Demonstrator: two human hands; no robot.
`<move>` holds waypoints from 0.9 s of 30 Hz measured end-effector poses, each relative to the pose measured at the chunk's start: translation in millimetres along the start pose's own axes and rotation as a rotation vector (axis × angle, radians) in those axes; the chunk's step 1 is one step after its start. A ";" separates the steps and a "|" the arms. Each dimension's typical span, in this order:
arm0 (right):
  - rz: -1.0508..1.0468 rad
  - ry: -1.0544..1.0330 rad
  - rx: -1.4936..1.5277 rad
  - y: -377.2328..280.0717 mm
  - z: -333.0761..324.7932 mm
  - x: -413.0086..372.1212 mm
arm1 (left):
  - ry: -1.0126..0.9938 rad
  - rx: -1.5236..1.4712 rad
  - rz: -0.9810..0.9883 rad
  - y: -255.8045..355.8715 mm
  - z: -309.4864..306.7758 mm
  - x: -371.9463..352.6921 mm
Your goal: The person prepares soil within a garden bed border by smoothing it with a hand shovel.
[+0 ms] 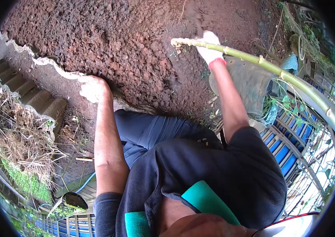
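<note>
My left hand [92, 89] is at the wavy rim of a corrugated sheet [51, 65] that borders the soil, its fingers curled over the edge. My right hand [209, 47], in a white glove with a red cuff, is low over the brown, crumbly soil [128, 47]. Its fingers look closed, but what they hold is hidden. A dark smear [195, 17] lies just beyond them, too blurred to name. Crossing the view in front of the glove is a long green jointed stalk [260, 60], its cut end left of that hand.
On the left, dry straw [21, 138] lies beside another piece of corrugated sheet [37, 98]. To the right are a worn grey sack-like roll [246, 85], leafy vines [293, 104] and blue slatted panels [284, 146]. My bent legs [151, 128] are close to the soil's edge.
</note>
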State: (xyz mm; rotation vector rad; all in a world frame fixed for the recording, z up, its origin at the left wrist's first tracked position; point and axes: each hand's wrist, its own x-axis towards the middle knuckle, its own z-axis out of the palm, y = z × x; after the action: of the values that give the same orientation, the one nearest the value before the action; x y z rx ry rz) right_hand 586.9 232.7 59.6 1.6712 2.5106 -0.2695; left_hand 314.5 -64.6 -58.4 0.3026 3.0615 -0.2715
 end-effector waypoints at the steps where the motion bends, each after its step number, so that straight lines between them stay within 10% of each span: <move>1: -0.026 -0.069 -0.021 -2.4 -8.9 -15.5 | 0.004 -0.001 0.011 -2.5 4.2 -1.7; 6: 0.184 -0.217 -0.237 -38.0 -83.4 -75.4 | 0.068 -0.011 -0.021 5.2 -5.2 -6.5; 20: 0.224 -0.274 -0.089 5.8 6.0 83.8 | 0.086 0.057 0.008 4.9 -8.6 -12.5; 27: 0.531 -0.728 0.551 66.0 27.4 115.4 | -0.061 -0.136 -0.064 4.3 -19.6 -7.9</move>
State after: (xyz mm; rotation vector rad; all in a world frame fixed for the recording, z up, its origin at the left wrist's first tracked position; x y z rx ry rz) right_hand 603.1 356.0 5.1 1.8573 1.4769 -1.3076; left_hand 322.4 -58.4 -39.3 0.1860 3.0141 -0.0723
